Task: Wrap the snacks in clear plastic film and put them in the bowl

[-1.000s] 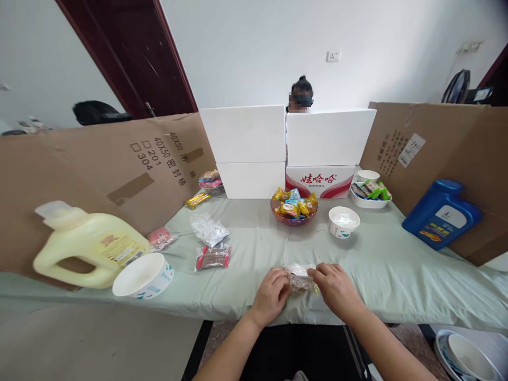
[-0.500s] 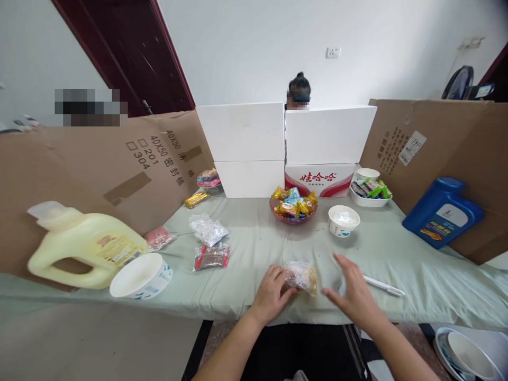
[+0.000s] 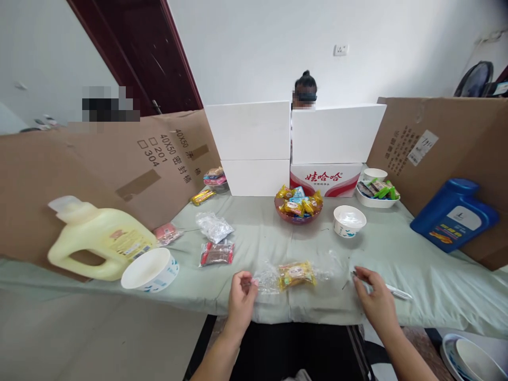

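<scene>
Now left hand [image 3: 242,288] pinching clear snack bag [image 3: 296,274] corner, right hand [image 3: 375,296] fingers closed on white pen [image 3: 391,289].

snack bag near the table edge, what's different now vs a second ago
A second ago both hands pinched the snack bag bunched up. Now it lies spread flat; the left hand holds only its left end. The right hand has let go and moved right onto the white pen. The candy bowl, paper cups and jugs stayed put.

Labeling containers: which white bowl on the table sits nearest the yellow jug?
The large white paper bowl at the table's front left edge, right beside the yellow jug; the smaller white bowl stands far right of it.
</scene>
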`<state>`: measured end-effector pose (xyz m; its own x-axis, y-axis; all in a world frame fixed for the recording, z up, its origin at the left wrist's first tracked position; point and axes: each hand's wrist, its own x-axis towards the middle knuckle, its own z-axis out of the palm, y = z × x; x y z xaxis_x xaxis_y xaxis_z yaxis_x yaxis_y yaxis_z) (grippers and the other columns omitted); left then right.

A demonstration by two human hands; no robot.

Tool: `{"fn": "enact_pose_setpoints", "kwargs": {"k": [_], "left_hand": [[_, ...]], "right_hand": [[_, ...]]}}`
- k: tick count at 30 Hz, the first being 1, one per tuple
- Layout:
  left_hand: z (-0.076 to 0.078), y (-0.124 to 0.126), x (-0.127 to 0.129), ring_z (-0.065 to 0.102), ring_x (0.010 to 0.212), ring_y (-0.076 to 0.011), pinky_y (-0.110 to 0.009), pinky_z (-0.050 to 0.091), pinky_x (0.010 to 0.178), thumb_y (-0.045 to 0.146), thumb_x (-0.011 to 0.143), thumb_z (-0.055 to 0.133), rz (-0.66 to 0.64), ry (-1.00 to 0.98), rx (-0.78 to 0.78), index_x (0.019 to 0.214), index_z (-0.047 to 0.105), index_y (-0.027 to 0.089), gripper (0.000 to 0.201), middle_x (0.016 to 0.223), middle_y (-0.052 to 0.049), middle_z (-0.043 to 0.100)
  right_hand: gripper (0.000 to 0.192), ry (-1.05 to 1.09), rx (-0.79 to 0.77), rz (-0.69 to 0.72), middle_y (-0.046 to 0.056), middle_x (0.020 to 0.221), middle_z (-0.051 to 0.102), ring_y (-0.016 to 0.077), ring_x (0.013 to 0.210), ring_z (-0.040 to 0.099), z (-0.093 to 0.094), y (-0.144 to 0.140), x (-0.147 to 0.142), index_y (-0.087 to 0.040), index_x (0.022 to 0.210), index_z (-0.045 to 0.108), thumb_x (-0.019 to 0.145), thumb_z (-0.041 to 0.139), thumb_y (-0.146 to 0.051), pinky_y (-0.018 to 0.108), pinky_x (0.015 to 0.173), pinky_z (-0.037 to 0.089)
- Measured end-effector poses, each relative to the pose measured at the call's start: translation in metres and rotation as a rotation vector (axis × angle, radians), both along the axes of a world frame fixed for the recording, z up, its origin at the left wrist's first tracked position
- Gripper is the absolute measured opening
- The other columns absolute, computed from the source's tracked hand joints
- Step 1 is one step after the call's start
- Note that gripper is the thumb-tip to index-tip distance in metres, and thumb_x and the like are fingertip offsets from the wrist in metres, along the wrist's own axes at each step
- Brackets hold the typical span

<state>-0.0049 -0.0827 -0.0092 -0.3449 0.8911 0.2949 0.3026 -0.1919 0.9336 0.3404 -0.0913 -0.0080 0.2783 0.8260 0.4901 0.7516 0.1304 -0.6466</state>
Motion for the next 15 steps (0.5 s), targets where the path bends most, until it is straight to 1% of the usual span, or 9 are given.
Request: {"fn": "enact_pose_setpoints", "kwargs": {"k": [2, 3, 4, 6, 8, 9, 11, 13, 15], "left_hand": [[0.009, -0.005, 0.001, 0.057, 0.077, -0.0159, -0.029, 0.049, 0.071, 0.032, 0.085, 0.058, 0.075, 0.153, 0.157, 0.096, 0.053, 0.021, 0.017, 0.087, -0.003, 0.057], [0.016, -0.008, 0.004, 0.056, 0.075, -0.0157, -0.028, 0.049, 0.071, 0.029, 0.087, 0.056, 0.026, 0.229, 0.232, 0.094, 0.053, 0.021, 0.011, 0.086, -0.002, 0.057], [0.022, -0.01, 0.008, 0.056, 0.073, -0.0153, -0.028, 0.048, 0.069, 0.025, 0.088, 0.053, -0.081, 0.303, 0.293, 0.092, 0.053, 0.021, 0.005, 0.082, -0.002, 0.057], [0.035, -0.013, 0.019, 0.057, 0.068, -0.015, -0.027, 0.048, 0.065, 0.02, 0.09, 0.049, -0.353, 0.452, 0.355, 0.087, 0.055, 0.021, 0.007, 0.074, -0.001, 0.057], [0.043, -0.01, 0.03, 0.06, 0.073, -0.0172, -0.03, 0.051, 0.069, 0.019, 0.09, 0.047, -0.507, 0.596, 0.36, 0.085, 0.057, 0.021, 0.012, 0.075, -0.003, 0.061], [0.044, -0.006, 0.035, 0.062, 0.081, -0.0195, -0.033, 0.052, 0.076, 0.018, 0.09, 0.045, -0.511, 0.656, 0.354, 0.087, 0.059, 0.02, 0.014, 0.081, -0.005, 0.063], [0.04, 0.005, 0.04, 0.06, 0.104, -0.0247, -0.041, 0.049, 0.09, 0.016, 0.091, 0.042, -0.436, 0.75, 0.331, 0.097, 0.061, 0.02, 0.02, 0.101, -0.009, 0.065], [0.033, 0.02, 0.041, 0.053, 0.118, -0.0281, -0.047, 0.046, 0.096, 0.015, 0.091, 0.041, -0.352, 0.833, 0.282, 0.109, 0.06, 0.019, 0.026, 0.117, -0.011, 0.062], [0.025, 0.032, 0.038, 0.051, 0.12, -0.031, -0.052, 0.045, 0.095, 0.019, 0.091, 0.045, -0.32, 0.919, 0.222, 0.115, 0.058, 0.018, 0.027, 0.119, -0.011, 0.061]], "right_hand": [[0.031, 0.013, 0.022, -0.069, 0.009, 0.095, 0.068, 0.0235, 0.085, 0.065, 0.008, -0.01, 0.003, -0.02, 0.1, 0.06, 0.088, 0.049, -0.047, 0.041, 0.08, 0.052], [0.029, 0.005, 0.051, -0.057, 0.008, 0.094, 0.068, 0.0232, 0.085, 0.065, 0.015, -0.015, -0.002, -0.021, 0.1, 0.06, 0.089, 0.049, -0.045, 0.04, 0.079, 0.052], [0.025, -0.014, 0.082, -0.004, 0.008, 0.093, 0.068, 0.0229, 0.085, 0.065, 0.022, -0.019, -0.009, -0.021, 0.1, 0.059, 0.09, 0.05, -0.042, 0.039, 0.078, 0.053], [0.016, -0.096, 0.12, 0.224, 0.007, 0.09, 0.067, 0.0218, 0.085, 0.064, 0.036, -0.024, -0.03, -0.023, 0.098, 0.059, 0.091, 0.05, -0.035, 0.037, 0.076, 0.053], [0.011, -0.217, 0.109, 0.492, 0.005, 0.088, 0.067, 0.0211, 0.088, 0.064, 0.046, -0.023, -0.052, -0.025, 0.095, 0.059, 0.092, 0.049, -0.027, 0.036, 0.079, 0.053], [0.012, -0.274, 0.096, 0.582, 0.005, 0.089, 0.067, 0.0213, 0.092, 0.064, 0.048, -0.019, -0.061, -0.025, 0.095, 0.06, 0.093, 0.048, -0.024, 0.037, 0.082, 0.052], [0.017, -0.354, 0.088, 0.631, 0.005, 0.094, 0.068, 0.0216, 0.102, 0.062, 0.047, -0.007, -0.074, -0.024, 0.099, 0.061, 0.093, 0.045, -0.019, 0.04, 0.089, 0.05], [0.024, -0.399, 0.085, 0.559, 0.007, 0.104, 0.068, 0.0224, 0.108, 0.06, 0.04, 0.01, -0.08, -0.022, 0.107, 0.061, 0.094, 0.042, -0.018, 0.041, 0.092, 0.049], [0.028, -0.454, 0.04, 0.461, 0.01, 0.113, 0.067, 0.025, 0.111, 0.059, 0.032, 0.027, -0.081, -0.019, 0.115, 0.06, 0.094, 0.041, -0.02, 0.044, 0.091, 0.048]]}}
